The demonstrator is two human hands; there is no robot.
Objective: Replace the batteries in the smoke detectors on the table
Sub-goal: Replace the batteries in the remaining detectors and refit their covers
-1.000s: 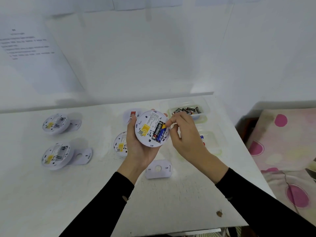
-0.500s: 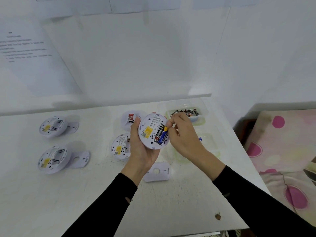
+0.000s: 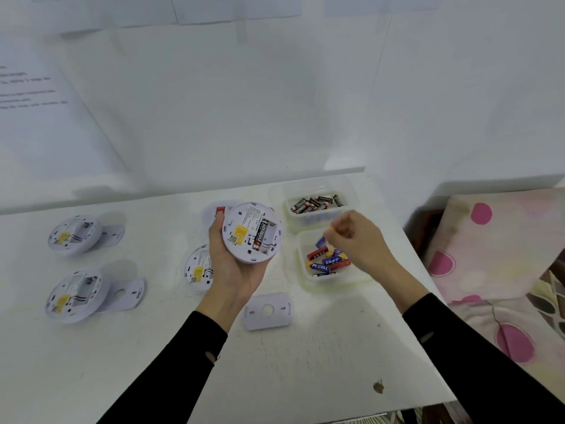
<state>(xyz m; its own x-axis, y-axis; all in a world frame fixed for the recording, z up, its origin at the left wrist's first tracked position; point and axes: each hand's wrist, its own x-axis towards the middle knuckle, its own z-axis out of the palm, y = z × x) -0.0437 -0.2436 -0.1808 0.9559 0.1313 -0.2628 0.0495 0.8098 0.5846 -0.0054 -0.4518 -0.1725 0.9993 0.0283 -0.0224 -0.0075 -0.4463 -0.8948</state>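
Right hand (image 3: pixel 357 240) moved battery (image 3: pixel 321 240) from detector (image 3: pixel 241 221) over tub (image 3: pixel 336 283).

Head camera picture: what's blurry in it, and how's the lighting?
Head view: the right hand and the battery it pinches are motion-smeared; the smoke detector in the left hand is sharp enough to read the label on its fitted cell; the wall notice is unreadable; lighting is flat and bright, with a soft shadow beside the rear-left detector.
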